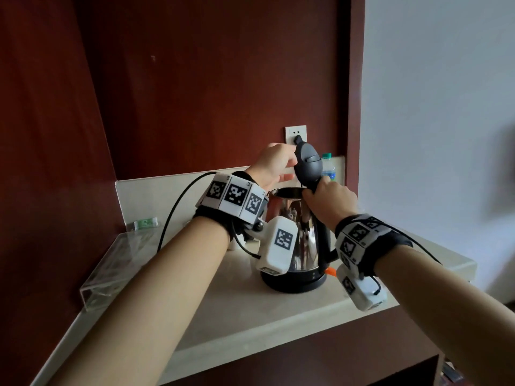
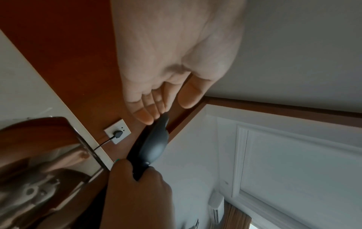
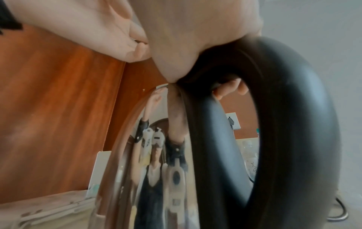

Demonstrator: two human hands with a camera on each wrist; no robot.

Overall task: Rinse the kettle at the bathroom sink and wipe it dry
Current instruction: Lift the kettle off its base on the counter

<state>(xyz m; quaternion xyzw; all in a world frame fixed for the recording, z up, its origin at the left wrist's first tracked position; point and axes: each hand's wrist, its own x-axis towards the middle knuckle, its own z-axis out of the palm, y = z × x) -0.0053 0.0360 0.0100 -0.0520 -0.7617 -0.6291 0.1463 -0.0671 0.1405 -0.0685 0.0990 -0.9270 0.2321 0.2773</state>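
Observation:
A shiny steel kettle [image 1: 303,238] stands on its black base [image 1: 292,282] on the beige counter [image 1: 237,310]. Its dark grey lid [image 1: 308,162] is swung up, nearly upright. My right hand [image 1: 328,199] grips the top of the black handle [image 1: 324,238], fingers wrapped round the handle [image 3: 284,124]. My left hand [image 1: 278,165] reaches over the kettle mouth. Its straight fingertips [image 2: 146,116] touch the tip of the lid [image 2: 154,144], with the thumb held apart. The kettle body [image 3: 147,170] mirrors the room.
A black plug sits in the wall socket [image 1: 296,133] behind the lid, and its cord [image 1: 172,213] loops down to the left. A water bottle [image 1: 328,168] stands behind the kettle. A clear acrylic tray [image 1: 111,263] and a green packet [image 1: 145,223] lie at the left.

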